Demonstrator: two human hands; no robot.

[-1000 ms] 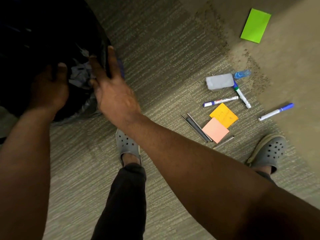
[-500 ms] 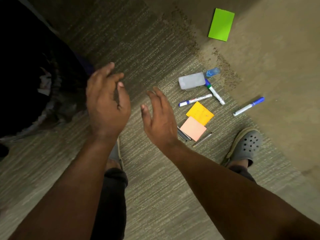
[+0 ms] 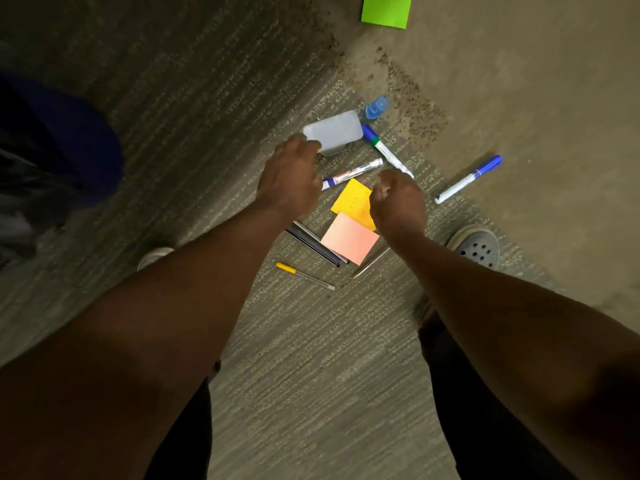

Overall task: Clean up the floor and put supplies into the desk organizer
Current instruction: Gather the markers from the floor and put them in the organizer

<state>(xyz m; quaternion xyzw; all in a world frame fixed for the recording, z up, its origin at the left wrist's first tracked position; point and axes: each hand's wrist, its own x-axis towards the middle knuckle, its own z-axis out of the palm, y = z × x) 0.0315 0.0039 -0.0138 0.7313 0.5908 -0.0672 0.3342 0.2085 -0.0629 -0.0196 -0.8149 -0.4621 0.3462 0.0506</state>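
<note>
The supplies lay scattered on the carpet around the centre of the frame, none of them yet lifted. The marker nearest the hands ran low-left to upper-right, its blue-banded end at the lower left, beside the left hand. A green-banded marker slanted from upper left to lower right just past it, and a blue-capped marker lay apart at the right, cap toward the upper right. The yellow sticky pad and the pink sticky pad overlapped at the centre, with dark pens running under the pink pad's left edge and a yellow-capped pen lying alone below. The left hand hovered over the first marker's blue end and the corner of a grey case, its fingers curled downward; whether they touched anything could not be told. The right hand hung over the yellow pad with fingers bunched, and it was unclear if it pinched something. A small blue bottle and a green pad sat toward the top. The likely trouble: round markers could roll off when nudged on the carpet, thin pens could slip from a hurried grab, and the far green pad could be overlooked.
</note>
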